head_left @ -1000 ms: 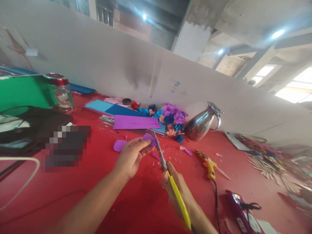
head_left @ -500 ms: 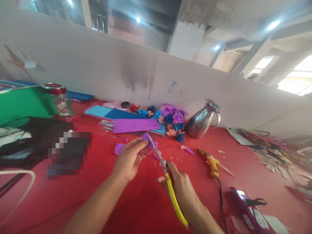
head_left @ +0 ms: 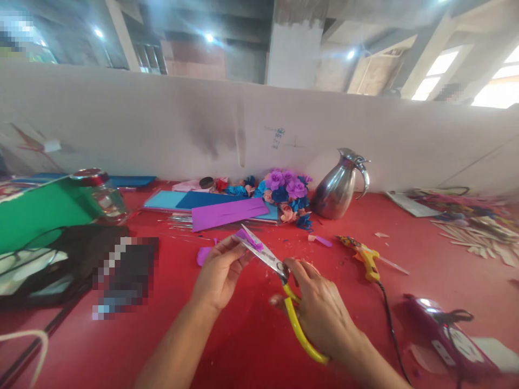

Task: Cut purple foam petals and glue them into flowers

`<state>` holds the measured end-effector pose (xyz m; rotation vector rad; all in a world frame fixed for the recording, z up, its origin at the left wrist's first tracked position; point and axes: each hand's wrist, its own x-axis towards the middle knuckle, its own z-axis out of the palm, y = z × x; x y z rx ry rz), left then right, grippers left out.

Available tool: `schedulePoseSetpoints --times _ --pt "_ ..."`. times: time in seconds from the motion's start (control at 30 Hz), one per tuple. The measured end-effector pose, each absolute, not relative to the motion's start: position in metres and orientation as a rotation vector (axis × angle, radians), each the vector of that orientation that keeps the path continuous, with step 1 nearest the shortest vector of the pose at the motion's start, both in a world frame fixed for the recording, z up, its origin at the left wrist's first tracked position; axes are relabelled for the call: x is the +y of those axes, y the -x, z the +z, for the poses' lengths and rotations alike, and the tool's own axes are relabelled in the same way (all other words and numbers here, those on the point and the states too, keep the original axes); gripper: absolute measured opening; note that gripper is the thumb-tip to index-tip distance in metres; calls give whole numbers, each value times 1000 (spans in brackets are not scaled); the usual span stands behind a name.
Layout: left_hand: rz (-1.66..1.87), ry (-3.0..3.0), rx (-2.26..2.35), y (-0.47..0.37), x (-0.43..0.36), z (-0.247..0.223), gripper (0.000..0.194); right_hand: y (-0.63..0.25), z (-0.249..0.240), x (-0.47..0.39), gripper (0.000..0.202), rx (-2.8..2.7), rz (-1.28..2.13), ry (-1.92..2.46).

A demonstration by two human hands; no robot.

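Resting between the parted blades of the scissors (head_left: 279, 266), a small piece of purple paper (head_left: 250, 239) is pinched by the thumb and fingers of the left hand (head_left: 217, 273). The yellow handles are gripped by the right hand (head_left: 320, 300). With the scissors taken as centre, a clear jar (head_left: 110, 204) with a red lid is seen at ten o'clock (whether anything is kept inside cannot be told). Colourful flowers (head_left: 286, 189) are heaped at twelve. At one o'clock, near them, a metal jug (head_left: 334, 189) is set on the red table (head_left: 243, 340); its inside is hidden. A yellow glue gun (head_left: 368, 265) is laid at three.
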<state>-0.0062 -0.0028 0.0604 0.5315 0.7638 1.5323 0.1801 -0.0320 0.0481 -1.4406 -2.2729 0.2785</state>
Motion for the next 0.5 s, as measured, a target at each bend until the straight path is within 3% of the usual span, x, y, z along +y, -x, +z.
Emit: schedulePoseSetpoints --times 0.5 --pt "1542 -502 804 6 -2 61 14 -183 46 -27 21 -2268 171 1418"
